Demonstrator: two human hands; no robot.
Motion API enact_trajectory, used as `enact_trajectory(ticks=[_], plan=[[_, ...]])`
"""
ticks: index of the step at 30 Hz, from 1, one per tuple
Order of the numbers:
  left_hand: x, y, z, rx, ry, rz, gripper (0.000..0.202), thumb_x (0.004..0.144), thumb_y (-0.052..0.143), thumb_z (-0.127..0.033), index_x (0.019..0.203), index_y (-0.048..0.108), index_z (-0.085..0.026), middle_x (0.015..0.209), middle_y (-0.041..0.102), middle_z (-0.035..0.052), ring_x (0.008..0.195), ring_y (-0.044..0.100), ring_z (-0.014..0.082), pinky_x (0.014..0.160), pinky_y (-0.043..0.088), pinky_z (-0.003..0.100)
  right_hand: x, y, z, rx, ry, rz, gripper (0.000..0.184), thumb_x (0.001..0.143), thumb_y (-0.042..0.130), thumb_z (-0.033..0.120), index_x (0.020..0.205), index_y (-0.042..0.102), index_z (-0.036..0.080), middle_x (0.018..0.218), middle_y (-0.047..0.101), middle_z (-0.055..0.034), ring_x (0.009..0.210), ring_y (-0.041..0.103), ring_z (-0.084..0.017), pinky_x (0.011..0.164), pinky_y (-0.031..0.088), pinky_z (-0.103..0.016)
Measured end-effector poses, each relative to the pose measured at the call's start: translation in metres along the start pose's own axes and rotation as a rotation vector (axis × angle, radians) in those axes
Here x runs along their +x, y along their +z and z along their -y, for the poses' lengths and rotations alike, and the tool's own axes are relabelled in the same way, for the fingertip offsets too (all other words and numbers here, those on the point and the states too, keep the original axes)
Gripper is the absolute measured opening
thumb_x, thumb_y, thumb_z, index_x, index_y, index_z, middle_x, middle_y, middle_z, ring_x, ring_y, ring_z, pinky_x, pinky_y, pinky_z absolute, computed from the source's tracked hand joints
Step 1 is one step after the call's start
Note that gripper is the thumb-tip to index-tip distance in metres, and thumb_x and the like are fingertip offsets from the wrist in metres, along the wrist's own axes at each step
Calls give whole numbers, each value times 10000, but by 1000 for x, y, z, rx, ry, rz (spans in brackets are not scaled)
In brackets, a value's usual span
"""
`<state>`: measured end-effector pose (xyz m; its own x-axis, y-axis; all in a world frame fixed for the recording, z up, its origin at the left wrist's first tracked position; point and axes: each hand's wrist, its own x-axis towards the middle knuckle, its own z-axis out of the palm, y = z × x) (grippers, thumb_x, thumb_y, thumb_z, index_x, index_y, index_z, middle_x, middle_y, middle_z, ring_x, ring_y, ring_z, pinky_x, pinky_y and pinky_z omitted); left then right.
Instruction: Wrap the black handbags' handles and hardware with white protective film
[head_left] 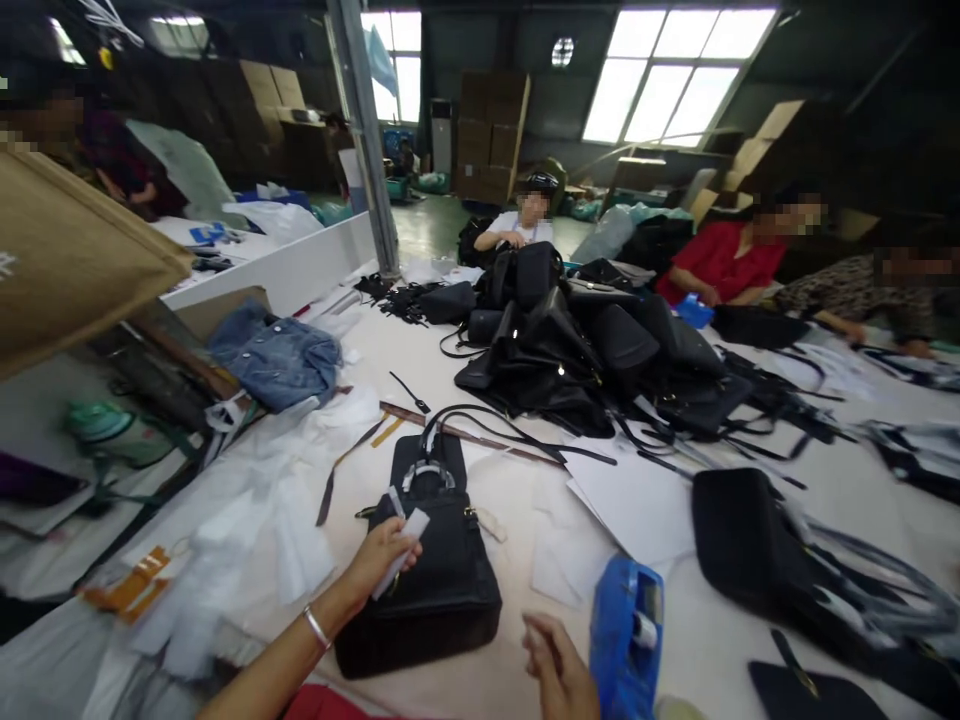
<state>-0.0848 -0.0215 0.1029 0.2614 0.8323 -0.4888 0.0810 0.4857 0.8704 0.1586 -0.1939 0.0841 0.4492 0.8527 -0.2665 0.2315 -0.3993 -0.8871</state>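
A black backpack-style bag [450,570] lies on the table before me, its flap [405,455] laid back and its thin straps trailing away over the tabletop. Over the bag's left side, my left hand [390,550] is closed on a narrow whitish strip [412,530], possibly paper or foam. Grey-white wrapping [427,470] covers the handle near the flap. To the right of the bag, my right hand [556,660] holds nothing, with its fingers bent and somewhat apart. Beside that hand stands a blue tape dispenser [626,625].
Black bags [555,360] are heaped mid-table. White sheets [637,495] and another black bag [739,530] lie to the right. At left are a denim garment [277,355] and crumpled translucent wrapping [202,560]. A metal post [367,150] rises behind; several people sit around the table.
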Motion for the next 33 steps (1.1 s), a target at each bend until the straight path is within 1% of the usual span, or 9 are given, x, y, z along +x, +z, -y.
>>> enact_trajectory(ticks=[2,5,9,13,16,19,25,29,33], plan=[[3,-4,4,-21,-3,29,304,721,674,-394,866,565,-149,703,664,26,576,590,136,565,432,251,21,37,41,67,-138,220,321,887,434,451,1022,649,254,821,651,-35,674,593,-185,649,485,-281],[8,-9,11,-34,21,66,304,741,663,-394,879,562,-143,709,660,32,576,585,131,565,426,246,55,86,88,80,-309,371,242,902,433,323,967,653,244,808,623,-13,625,558,-150,588,441,-245],[14,-15,21,-23,96,66,288,777,638,-370,926,567,-134,714,654,34,588,577,125,570,421,241,87,123,109,-69,-433,422,219,864,459,193,919,663,249,806,630,-6,698,580,-156,653,421,-243],[17,-17,27,-49,112,84,283,784,639,-376,919,555,-141,705,646,26,570,563,116,544,397,228,101,130,107,-217,-515,454,210,842,468,157,890,649,252,836,648,-11,785,603,-174,715,411,-255],[17,-20,23,-66,85,134,279,791,635,-383,916,548,-148,713,652,28,568,567,116,544,396,226,105,130,106,-233,-480,445,251,809,503,152,1030,575,248,774,628,8,706,600,-168,648,399,-247],[16,-26,12,-100,46,210,272,810,617,-383,930,549,-148,727,656,34,576,564,113,553,404,225,108,134,101,-109,-373,428,355,772,554,174,1115,481,224,668,581,44,614,574,-159,582,396,-240],[16,-40,-4,-333,-90,341,282,764,680,-340,936,571,-144,709,617,21,540,514,85,515,364,196,105,159,83,306,-107,438,299,803,570,326,1044,444,202,633,589,54,466,512,-113,459,400,-216],[17,-46,-3,-504,-168,389,283,739,702,-293,940,590,-127,700,582,20,534,488,75,525,364,202,107,165,76,368,-45,498,342,794,611,410,1014,472,188,582,585,57,425,489,-99,442,395,-209],[16,-45,-4,-489,-126,377,275,765,678,-309,947,588,-123,707,590,26,548,499,81,535,372,208,111,158,81,415,32,590,486,754,661,441,1122,481,178,705,618,26,489,535,-111,482,457,-244]])
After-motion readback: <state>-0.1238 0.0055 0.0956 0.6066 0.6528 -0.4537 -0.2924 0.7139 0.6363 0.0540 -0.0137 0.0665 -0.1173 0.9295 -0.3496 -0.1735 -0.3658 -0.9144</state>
